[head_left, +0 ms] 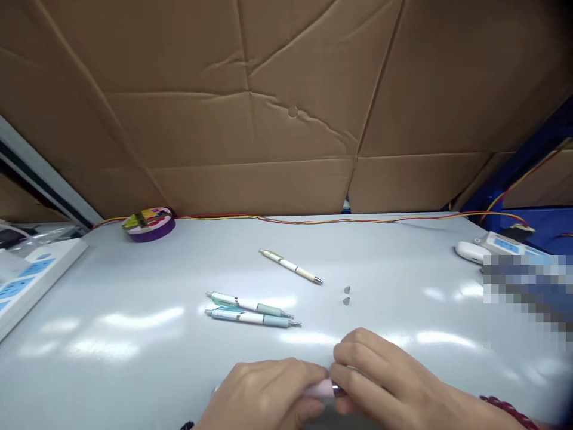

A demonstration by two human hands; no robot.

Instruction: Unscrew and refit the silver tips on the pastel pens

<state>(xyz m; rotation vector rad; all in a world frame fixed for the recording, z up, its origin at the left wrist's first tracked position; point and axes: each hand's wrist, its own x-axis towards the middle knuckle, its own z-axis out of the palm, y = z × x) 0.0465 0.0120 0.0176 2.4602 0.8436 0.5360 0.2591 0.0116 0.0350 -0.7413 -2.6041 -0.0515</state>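
Near the front edge of the table, my left hand (268,388) is closed around a pale pink pen (320,390). My right hand (389,373) pinches the same pen at its dark, shiny tip end, and the fingers hide most of that end. Beyond my hands lie a light green pen (250,303) and a light blue pen (253,318), side by side, with narrow ends bare of a cone. A beige pen (290,265) with a metal cone tip rests farther back. Two small silver cone tips (347,289) sit to its right.
A purple roll of tape (150,224) lies at the back left. Power strips stand on the left (40,275) and right (505,243), with a white rounded case (472,252) beside the right one. Thin red and yellow wires (308,222) run along the cardboard wall (268,131).
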